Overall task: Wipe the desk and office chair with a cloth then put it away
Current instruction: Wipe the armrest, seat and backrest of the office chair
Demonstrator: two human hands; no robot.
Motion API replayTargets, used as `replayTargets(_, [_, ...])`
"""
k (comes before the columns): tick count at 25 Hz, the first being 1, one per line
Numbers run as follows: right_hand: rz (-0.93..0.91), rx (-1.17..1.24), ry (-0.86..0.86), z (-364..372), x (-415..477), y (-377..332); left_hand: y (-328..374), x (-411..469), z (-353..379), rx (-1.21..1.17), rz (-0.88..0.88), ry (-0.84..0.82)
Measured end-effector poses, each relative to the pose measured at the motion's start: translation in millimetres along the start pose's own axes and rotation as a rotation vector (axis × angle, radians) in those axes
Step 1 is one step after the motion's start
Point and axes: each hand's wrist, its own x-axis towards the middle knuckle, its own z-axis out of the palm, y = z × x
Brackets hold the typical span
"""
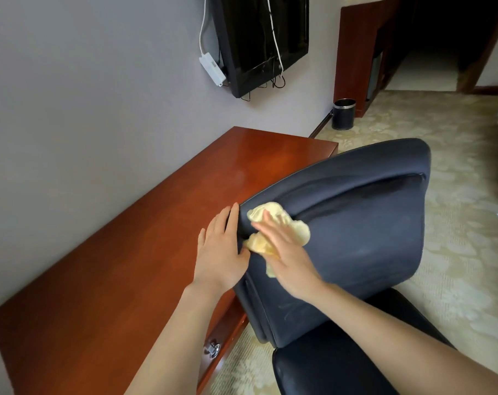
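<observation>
Yellow cloth (273, 232) under flat right hand (287, 260) on chair back (356, 238); left hand (220, 252) grip loose on edge.

no text, label, brand, number or sign can be read anywhere. the white plastic power strip (212, 68) hanging on the grey wall carries a small dark marking, too small and blurred to make out.

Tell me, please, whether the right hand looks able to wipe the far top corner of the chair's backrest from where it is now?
Probably yes. The right hand presses the cloth flat on the backrest, and nothing lies on the dark surface between it and the far corner, though it may need a stretch or a step.
</observation>
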Motion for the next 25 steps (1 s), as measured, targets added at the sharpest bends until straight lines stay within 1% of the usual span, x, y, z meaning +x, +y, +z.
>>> replayTargets(4, [-0.085, -0.272, -0.232, 8, -25, -3, -2, -35, 1, 0.053, -0.043, 0.039])
replayTargets(7, [-0.11, -0.359, -0.345, 11, -38, -13, -4, -62, -5, 0.109, -0.102, 0.043])
replayTargets(10, [-0.135, -0.326, -0.406, 16, -53, -25, -1, -97, -11, 0.139, -0.174, 0.044])
replayTargets(14, [-0.213, -0.299, -0.53, 6, -65, -41, 13, -138, -17, 0.122, -0.278, 0.065])
replayTargets(18, [-0.307, -0.239, -0.651, -8, -69, -52, 33, -179, -17, 0.073, -0.395, 0.149])
replayTargets(23, [-0.209, -0.02, -0.648, -29, -73, -58, 65, -230, -11, 0.091, -0.567, 0.2])
replayTargets(25, [-0.154, 0.079, -0.594, -36, -63, -66, 77, -252, -10, 0.089, -0.625, 0.2])
